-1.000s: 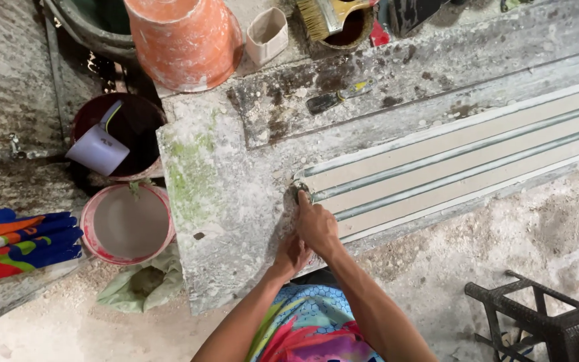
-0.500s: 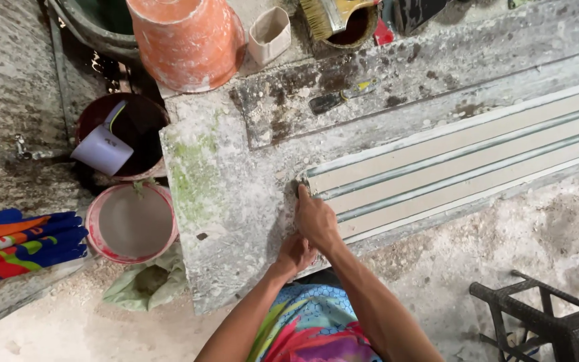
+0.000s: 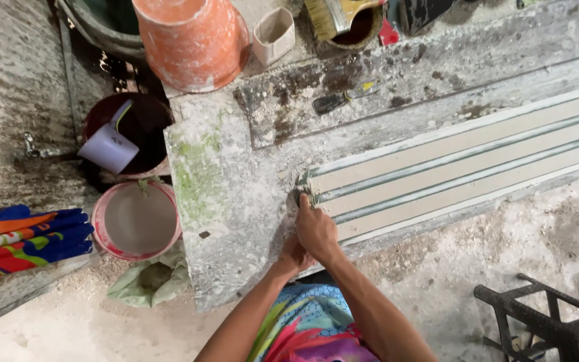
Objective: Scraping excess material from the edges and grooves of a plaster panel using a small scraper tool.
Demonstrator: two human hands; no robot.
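Head view: right hand (image 3: 316, 231) stretches forward, fingertips pressing the ribbed moulding's (image 3: 464, 164) near end; left hand (image 3: 294, 257) lies tucked beneath it, grip unclear.

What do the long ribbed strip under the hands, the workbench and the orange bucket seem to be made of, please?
Ribbed strip: probably cast plaster or cement, matt cream bands between grey-green grooves. Workbench: likely concrete, rough grey, stained, with green mossy patches. Orange bucket: apparently plastic, smooth but smeared with white residue. The right hand presses on the strip's end, the left hand behind it.
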